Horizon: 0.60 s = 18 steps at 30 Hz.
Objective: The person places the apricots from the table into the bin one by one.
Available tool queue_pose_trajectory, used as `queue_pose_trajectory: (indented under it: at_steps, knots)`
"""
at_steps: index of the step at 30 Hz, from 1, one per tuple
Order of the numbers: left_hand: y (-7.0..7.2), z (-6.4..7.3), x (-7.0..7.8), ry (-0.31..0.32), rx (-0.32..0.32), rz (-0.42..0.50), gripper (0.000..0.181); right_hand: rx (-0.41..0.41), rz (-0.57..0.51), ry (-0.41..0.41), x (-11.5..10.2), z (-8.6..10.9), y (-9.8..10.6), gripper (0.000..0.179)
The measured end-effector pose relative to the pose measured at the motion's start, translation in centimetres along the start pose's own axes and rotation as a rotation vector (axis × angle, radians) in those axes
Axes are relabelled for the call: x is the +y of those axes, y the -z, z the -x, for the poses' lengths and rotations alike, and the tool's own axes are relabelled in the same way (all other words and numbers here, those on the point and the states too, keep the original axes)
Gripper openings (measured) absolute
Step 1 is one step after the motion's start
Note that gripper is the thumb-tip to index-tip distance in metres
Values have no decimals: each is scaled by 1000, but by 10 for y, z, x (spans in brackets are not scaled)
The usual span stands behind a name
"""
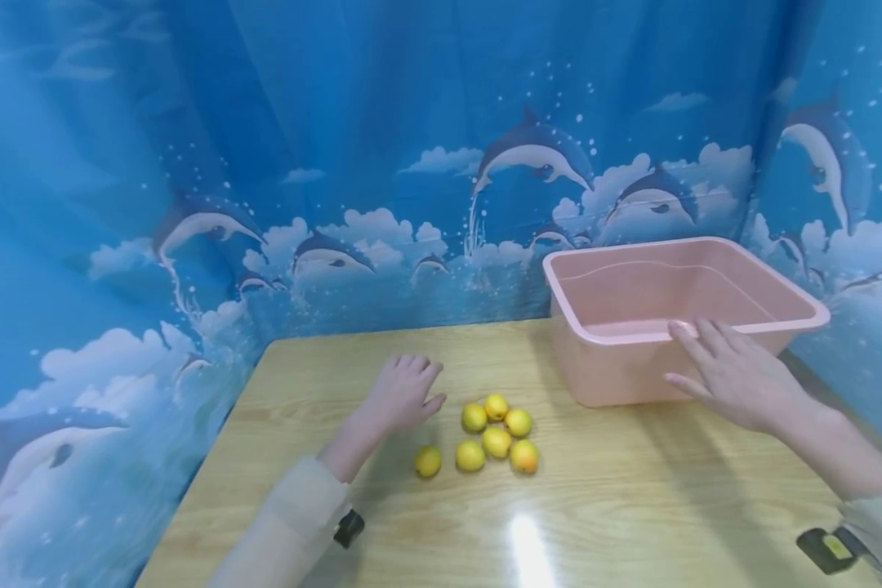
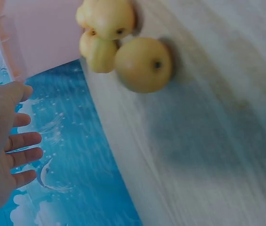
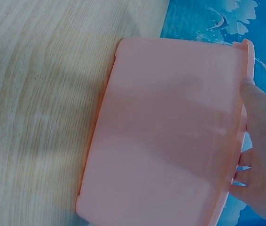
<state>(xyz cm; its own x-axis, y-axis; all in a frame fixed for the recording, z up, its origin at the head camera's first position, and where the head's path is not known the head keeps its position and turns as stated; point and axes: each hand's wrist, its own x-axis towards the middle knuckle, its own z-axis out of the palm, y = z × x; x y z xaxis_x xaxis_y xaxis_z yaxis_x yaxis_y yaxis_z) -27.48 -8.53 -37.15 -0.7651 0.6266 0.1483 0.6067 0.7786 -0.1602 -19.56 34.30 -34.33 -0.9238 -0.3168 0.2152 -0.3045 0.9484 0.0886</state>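
Note:
Several small yellow fruits (image 1: 496, 442), apple-like with dark ends, are clustered mid-table. A single yellow fruit (image 1: 427, 461) lies slightly apart on the left. My left hand (image 1: 403, 392) hovers left of them, holding nothing, its fingers loosely extended in the left wrist view. Toward the right stands a pink plastic tub (image 1: 617, 376), its front wall filling much of the right wrist view. At its near rim is my right hand (image 1: 742, 380), fingers extended over the edge. The thumb (image 3: 253, 92) lies against or very near the rim; firm contact cannot be told.
The wooden table (image 1: 323, 367) has its far edge along a blue curtain (image 1: 382, 106) printed with dolphins and clouds. That curtain also surrounds both sides. A bright light reflection (image 1: 529, 547) shows on the tabletop near the front.

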Motion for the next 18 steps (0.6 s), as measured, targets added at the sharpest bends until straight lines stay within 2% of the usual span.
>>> queue_pose_trajectory:
  at_steps: [4, 10, 14, 18]
  knots:
    - [-7, 9, 2, -24, -33, -2, 49, 20, -9, 14, 1, 2, -1, 75]
    - [-22, 24, 6, -85, -99, -13, 53, -30, -55, -1, 1, 4, 1, 79]
    - [-32, 36, 8, -125, -99, -28, 51, -26, -54, 22, 1, 5, 1, 78]
    - [-40, 45, 7, -133, -109, -35, 50, -22, -67, 26, 2, 6, 2, 77]
